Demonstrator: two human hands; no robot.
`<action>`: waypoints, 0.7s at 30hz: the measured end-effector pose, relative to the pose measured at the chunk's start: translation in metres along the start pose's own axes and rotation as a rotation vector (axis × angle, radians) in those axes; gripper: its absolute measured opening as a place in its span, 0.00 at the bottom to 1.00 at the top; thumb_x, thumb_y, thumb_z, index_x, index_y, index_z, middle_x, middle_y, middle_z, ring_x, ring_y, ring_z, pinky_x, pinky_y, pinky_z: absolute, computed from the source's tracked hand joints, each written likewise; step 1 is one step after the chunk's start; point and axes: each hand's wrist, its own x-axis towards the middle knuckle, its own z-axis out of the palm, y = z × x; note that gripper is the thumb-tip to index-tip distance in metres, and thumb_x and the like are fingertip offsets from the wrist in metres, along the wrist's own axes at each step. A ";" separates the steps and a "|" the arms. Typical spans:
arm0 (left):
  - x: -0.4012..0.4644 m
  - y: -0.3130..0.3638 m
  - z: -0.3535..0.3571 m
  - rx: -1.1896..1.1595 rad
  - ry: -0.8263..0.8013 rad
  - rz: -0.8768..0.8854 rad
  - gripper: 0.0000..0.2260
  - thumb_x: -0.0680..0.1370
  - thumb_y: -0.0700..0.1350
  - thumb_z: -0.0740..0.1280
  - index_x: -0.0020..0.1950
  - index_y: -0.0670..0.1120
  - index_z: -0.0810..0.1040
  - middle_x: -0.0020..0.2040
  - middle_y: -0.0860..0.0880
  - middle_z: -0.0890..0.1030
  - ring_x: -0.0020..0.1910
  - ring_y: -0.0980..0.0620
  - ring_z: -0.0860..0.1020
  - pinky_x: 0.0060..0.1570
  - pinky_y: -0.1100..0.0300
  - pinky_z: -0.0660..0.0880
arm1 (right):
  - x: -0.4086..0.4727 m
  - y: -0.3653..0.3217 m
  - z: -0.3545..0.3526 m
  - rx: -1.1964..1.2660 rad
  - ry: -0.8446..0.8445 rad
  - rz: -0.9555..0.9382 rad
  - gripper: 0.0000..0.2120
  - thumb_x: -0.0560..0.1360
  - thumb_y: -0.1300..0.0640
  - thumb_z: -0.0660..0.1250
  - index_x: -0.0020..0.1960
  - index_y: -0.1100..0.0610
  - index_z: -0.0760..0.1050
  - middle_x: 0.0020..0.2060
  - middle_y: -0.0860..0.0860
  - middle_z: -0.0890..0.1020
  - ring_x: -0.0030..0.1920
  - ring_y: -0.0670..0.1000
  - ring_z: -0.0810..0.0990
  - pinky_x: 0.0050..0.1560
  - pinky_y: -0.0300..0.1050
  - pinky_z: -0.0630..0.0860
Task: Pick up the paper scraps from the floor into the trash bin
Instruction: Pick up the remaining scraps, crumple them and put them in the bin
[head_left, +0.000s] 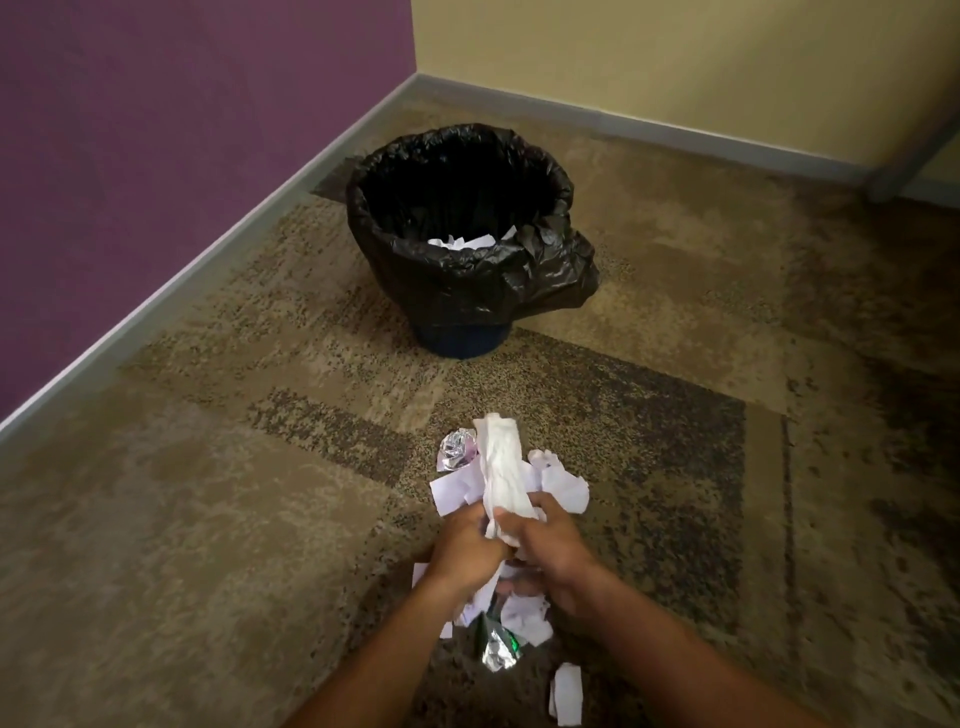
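Note:
My left hand (465, 545) and my right hand (550, 551) are pressed together low in the middle, both gripping a long crumpled white paper wad (501, 467) that sticks up between them. White paper scraps (563, 488) lie on the carpet just beyond and under my hands, with more scraps (524, 613) below my wrists and one piece (566, 693) near the bottom edge. Two crumpled foil wrappers (457, 449) (496, 652) lie among them. The trash bin (550, 171), lined with a black bag, stands farther ahead and holds some white paper (460, 241).
The bin sits near a room corner where a purple wall (182, 130) on the left meets a yellow wall (701, 57) behind. A grey baseboard (208, 244) runs along both. Patterned brown carpet (675, 364) covers the floor between my hands and the bin.

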 end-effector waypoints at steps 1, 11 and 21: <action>-0.001 0.003 -0.001 -0.027 -0.008 -0.019 0.15 0.70 0.35 0.68 0.50 0.52 0.84 0.46 0.51 0.87 0.46 0.51 0.85 0.49 0.47 0.82 | 0.001 -0.002 -0.002 0.049 -0.028 0.015 0.13 0.75 0.56 0.70 0.59 0.55 0.74 0.51 0.57 0.84 0.42 0.56 0.86 0.37 0.58 0.84; -0.035 0.120 -0.049 -0.021 0.018 0.257 0.12 0.74 0.39 0.72 0.50 0.56 0.83 0.46 0.57 0.87 0.46 0.57 0.84 0.43 0.62 0.81 | -0.041 -0.104 -0.020 0.197 -0.269 -0.224 0.16 0.73 0.68 0.71 0.60 0.61 0.76 0.53 0.57 0.86 0.50 0.59 0.86 0.45 0.56 0.84; 0.004 0.287 -0.124 0.005 0.214 0.399 0.11 0.72 0.38 0.74 0.53 0.46 0.81 0.50 0.47 0.84 0.48 0.51 0.83 0.46 0.53 0.82 | -0.063 -0.294 0.001 0.074 -0.199 -0.545 0.13 0.74 0.69 0.70 0.57 0.63 0.75 0.55 0.61 0.82 0.51 0.62 0.85 0.46 0.60 0.84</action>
